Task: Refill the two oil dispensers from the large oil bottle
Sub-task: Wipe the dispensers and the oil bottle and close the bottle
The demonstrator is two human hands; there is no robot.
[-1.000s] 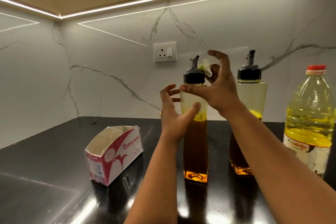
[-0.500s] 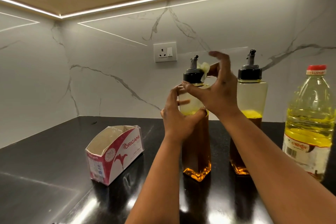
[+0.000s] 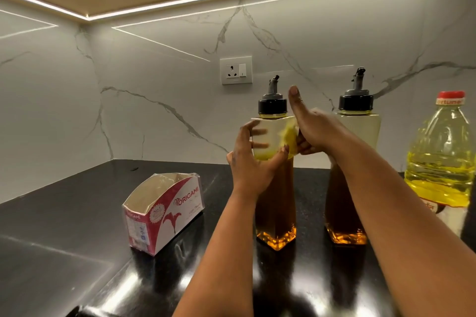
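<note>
- One black glossy table (image 3: 64, 216) carries everything, under a marble wall with one socket (image 3: 235, 70).
- One large oil bottle (image 3: 441, 162) stands at the far right, red cap on, yellow oil filling roughly its lower half. Untouched, well apart from both hands.
- Two oil dispensers, count them: the near dispenser (image 3: 274, 188) in the middle and the far dispenser (image 3: 354, 141) just to its right, partly behind the right forearm. Both upright, both with black spout caps on, both dark with oil well up the body.
- One open Origami tissue box (image 3: 164, 211) sits to the left, apart from the dispensers.
- Left hand (image 3: 251, 162) wraps the near dispenser's upper body, fingers curled round the glass, thumb across the front.
- Right hand (image 3: 313, 131) presses one yellowish tissue (image 3: 289, 136) against that dispenser's shoulder, fingers folded on the wad, thumb sticking straight up beside the cap. Looks like wiping, I'd judge, so the pouring seems largely behind us.
- The risks: that glass is probably oily, so the steadying grip could slip. Push the wipe too hard sideways and this tall, narrow dispenser could tip into its neighbour. An elbow swinging right could catch the large oil bottle.
</note>
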